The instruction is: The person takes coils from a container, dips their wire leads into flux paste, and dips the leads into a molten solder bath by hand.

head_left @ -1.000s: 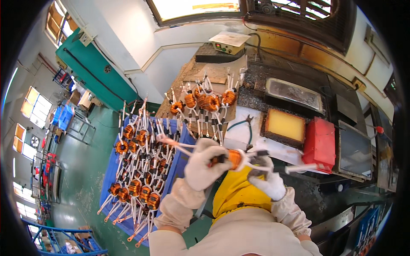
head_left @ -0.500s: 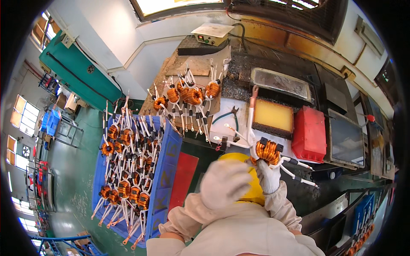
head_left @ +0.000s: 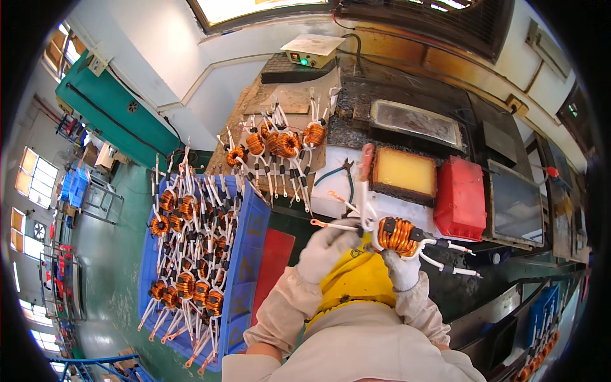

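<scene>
My right hand (head_left: 402, 270), in a white glove, is closed around the underside of a toroidal coil (head_left: 398, 237) wound with copper wire. White-sleeved leads with lug ends stick out of the coil on both sides; black bands mark the right-hand ones. One thick lead with a reddish end (head_left: 366, 159) points up and away from me. My gloved left hand (head_left: 328, 253) is at the coil's left leads, its fingers closed on a white lead (head_left: 340, 225) that ends in a copper lug. The fingertips are partly hidden. Beyond the leads lie cutting pliers (head_left: 347, 167) with dark green handles.
A blue crate (head_left: 254, 235) full of similar coils stands at the left. More coils (head_left: 286, 145) sit on the bench's cardboard. Along the bench are a yellow-filled tray (head_left: 405, 173), a red box (head_left: 459, 200), a metal-framed tray (head_left: 417, 123) and a small control unit (head_left: 310, 58).
My left hand, raised and blurred before, has moved forward to the coil's left leads and closed there. The coil stays in my right hand, its upright lead tilting slightly left.
</scene>
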Action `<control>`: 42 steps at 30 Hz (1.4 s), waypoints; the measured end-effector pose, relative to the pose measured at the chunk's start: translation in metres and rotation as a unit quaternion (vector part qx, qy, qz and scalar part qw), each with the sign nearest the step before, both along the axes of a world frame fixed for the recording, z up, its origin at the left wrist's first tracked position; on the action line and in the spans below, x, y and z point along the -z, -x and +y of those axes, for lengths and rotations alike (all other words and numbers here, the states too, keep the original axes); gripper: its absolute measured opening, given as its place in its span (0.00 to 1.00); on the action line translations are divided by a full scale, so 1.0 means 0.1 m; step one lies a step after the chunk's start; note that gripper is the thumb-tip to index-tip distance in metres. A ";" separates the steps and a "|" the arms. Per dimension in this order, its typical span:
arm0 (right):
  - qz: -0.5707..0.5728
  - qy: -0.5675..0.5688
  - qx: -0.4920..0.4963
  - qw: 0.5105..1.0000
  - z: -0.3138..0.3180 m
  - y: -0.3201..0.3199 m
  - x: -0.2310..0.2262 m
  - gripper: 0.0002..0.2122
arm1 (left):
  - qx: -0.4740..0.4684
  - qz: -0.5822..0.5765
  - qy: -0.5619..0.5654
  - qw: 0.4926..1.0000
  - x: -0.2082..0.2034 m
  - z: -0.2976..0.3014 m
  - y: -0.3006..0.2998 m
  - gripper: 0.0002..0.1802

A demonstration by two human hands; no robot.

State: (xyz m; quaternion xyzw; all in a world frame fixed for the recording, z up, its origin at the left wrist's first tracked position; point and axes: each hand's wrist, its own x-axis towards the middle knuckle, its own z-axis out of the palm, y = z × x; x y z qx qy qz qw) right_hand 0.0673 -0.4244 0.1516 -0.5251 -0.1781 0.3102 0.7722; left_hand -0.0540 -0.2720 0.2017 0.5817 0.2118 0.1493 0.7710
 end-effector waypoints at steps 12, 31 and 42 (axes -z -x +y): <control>0.036 0.071 -0.036 0.996 -0.10 -0.04 0.26 0.21 | -0.019 0.017 -0.234 0.972 0.07 -0.12 -0.06 0.14; 0.086 0.011 -0.066 0.994 0.00 -0.02 -0.01 0.17 | 0.014 -0.101 -0.008 0.995 0.24 0.00 -0.12 0.22; -0.051 0.098 -0.048 0.993 -0.05 -0.20 0.00 0.21 | -0.022 -0.069 0.206 0.976 0.28 0.00 0.01 0.22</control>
